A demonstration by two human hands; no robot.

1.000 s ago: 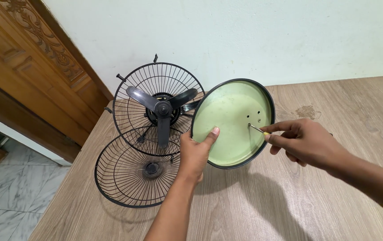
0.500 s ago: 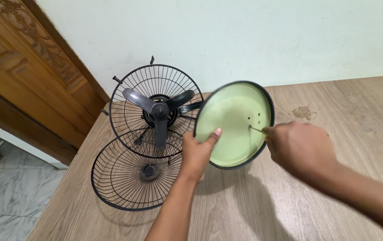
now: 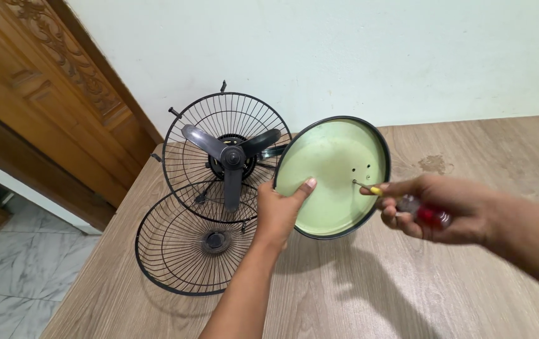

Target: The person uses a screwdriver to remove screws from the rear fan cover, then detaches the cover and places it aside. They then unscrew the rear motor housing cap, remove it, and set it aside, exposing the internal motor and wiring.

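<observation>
Hands are both engaged on a round pale-green fan base (image 3: 326, 172) with a black rim, tilted up on edge over the wooden table (image 3: 470, 276) so that its hollow underside faces the camera. Left hand (image 3: 279, 213) grips the base at its lower left rim, thumb pressed flat against the green inner face, fingers hidden behind. Right hand (image 3: 436, 207) is closed around a screwdriver (image 3: 407, 202) with a red handle and yellow collar; the metal tip meets the green surface just below a small cluster of holes right of centre.

Directly left of the base, and joined to it by a dark neck, stands the fan head: a black wire rear guard (image 3: 222, 154) upright near the pale wall (image 3: 320, 56), with three dark blades (image 3: 232, 157) exposed. A second wire guard (image 3: 197, 242) lies loose on the table in front of it, dished side up, near the table's left edge. A carved wooden door (image 3: 43, 94) stands at far left above a tiled floor (image 3: 12, 276).
</observation>
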